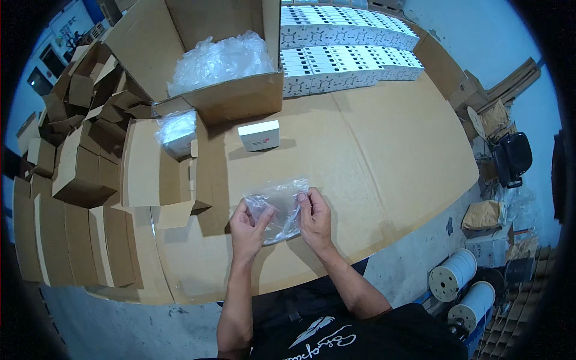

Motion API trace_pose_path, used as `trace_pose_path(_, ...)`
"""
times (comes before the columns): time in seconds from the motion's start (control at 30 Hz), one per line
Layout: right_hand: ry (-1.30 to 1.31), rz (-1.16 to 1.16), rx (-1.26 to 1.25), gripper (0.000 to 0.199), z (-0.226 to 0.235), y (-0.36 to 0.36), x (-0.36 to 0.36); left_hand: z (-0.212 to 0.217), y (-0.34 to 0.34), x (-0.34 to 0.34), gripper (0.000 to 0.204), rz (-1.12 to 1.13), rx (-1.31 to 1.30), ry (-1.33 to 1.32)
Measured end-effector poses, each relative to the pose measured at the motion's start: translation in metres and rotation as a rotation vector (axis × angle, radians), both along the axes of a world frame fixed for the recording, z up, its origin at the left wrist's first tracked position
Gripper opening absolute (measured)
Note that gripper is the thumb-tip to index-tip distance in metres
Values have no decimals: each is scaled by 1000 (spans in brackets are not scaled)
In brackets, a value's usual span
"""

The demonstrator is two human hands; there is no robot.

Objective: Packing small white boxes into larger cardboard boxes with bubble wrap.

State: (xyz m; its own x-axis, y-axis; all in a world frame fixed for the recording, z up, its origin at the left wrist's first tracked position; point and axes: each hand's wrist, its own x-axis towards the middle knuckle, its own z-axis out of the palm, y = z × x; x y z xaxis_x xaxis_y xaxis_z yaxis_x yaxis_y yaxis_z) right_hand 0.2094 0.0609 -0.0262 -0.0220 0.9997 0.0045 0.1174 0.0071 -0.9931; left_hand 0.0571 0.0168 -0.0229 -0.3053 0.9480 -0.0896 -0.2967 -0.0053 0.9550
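While the worktop is seen from above, its contents are listed below, largest first.

Table: a wide surface covered in brown cardboard sheet [372, 156] is seen, with all the work laid on it.
Large carton: an open brown carton [240, 99] is placed at the far side of the table, and it is filled with crumpled clear plastic bags [219, 60].
White boxes: rows of small white boxes [348, 51] are stacked at the far right of the table, just beside the large carton.
Folded cartons: a heap of small brown cartons [78, 156] is piled along the left edge.
Open small carton: one brown carton with its flaps open [159, 171] is set left of the hands, and a bagged white item [178, 133] is held inside it.
Single white box: one small white box [259, 135] is stood alone, beyond the hands and apart from them.
Plastic bag: a clear plastic bag [277, 207] is held flat just above the table near its front edge, between the two hands and touching both.
Left hand: the left hand [249, 228] is closed in a pinch on the bag's left edge, thumb on top.
Right hand: the right hand [315, 219] is closed in a pinch on the bag's right edge, fingers curled over it.
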Motion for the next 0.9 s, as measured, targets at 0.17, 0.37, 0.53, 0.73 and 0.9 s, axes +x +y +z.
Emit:
trace_pose_path(0.17,24,65,76,11,10,-1,-4,1,-3,2,20,15,-78,48)
trace_pose_path(0.37,48,-30,127,17,26,33,11,-2,-5,2,24,41,-46,130)
trace_pose_path(0.53,-400,196,665,28,74,41,16,-1,-4,2,25,16,-35,118)
trace_pose_path(0.73,-609,463,800,32,78,47,10,-1,-5,2,28,-10,-44,100)
trace_pose_path(0.9,-562,523,810,25,77,48,11,1,-3,3,28,33,-12,195)
